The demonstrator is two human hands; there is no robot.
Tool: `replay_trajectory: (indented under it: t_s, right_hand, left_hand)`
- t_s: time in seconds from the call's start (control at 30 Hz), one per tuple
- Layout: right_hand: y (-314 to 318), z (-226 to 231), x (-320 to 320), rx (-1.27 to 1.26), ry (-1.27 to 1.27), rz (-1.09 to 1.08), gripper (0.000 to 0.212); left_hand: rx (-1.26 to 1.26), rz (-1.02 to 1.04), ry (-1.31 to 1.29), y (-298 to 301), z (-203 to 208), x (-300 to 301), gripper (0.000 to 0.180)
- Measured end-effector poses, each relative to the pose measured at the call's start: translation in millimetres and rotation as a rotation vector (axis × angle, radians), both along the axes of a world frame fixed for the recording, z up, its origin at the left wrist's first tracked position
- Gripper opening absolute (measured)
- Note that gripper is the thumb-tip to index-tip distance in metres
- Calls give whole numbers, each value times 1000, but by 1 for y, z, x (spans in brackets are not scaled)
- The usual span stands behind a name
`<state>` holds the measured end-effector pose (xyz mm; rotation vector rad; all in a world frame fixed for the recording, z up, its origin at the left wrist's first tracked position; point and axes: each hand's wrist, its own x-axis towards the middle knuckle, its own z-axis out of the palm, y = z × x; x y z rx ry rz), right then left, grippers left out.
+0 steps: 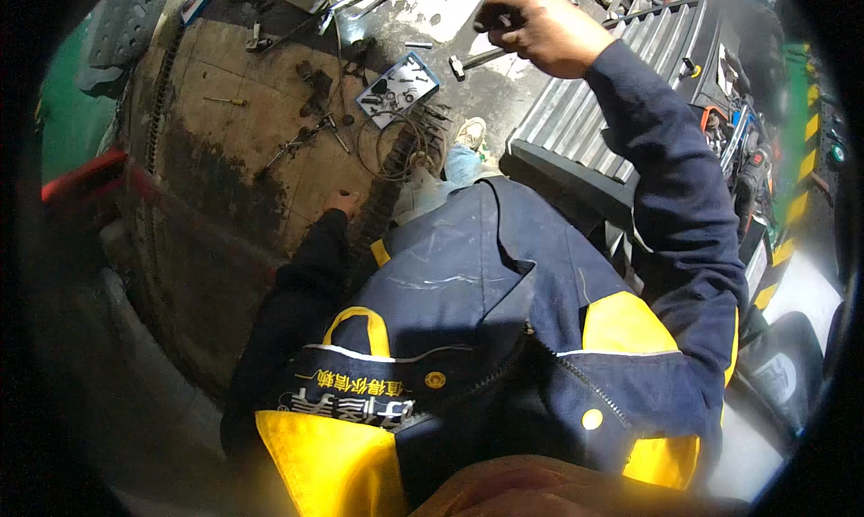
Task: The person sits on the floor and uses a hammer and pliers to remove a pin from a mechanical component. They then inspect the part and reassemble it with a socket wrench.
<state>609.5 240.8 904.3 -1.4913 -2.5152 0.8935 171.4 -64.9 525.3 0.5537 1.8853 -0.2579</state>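
Observation:
My right hand [549,33] is raised at the upper right, its fingers curled closed around something dark that I cannot make out. Just below it shows a hammer [459,67], its handle running toward the hand; whether the hand touches it is unclear. My left hand [343,202] rests low on the stained brown surface [193,67], small and partly hidden by the dark sleeve, its fingers not readable. Beyond the left hand lie a metal T-shaped tool [333,132] and a thin looped cable [362,148]. A blue-rimmed tray [436,85] holds several bolts and small metal parts.
A ribbed grey cabinet top [576,112] stands at the right, with assorted tools [742,148] beyond it. A yellow-handled screwdriver [236,101] lies at the left. A red bar [85,175] crosses the left edge. Yellow-black floor marking [796,206] runs along the far right.

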Motion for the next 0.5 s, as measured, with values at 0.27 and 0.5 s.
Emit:
replay_trajectory:
  t_s: [0.27,0.5]
  right_hand:
    - [-75,-188,-73,-509,320,-272,34]
    - [-196,-389,-117,-684,204,-409,40]
  left_hand:
    - [158,-244,336,-69,36,30,74]
    - [-66,-124,102,-79,83,-9,88]
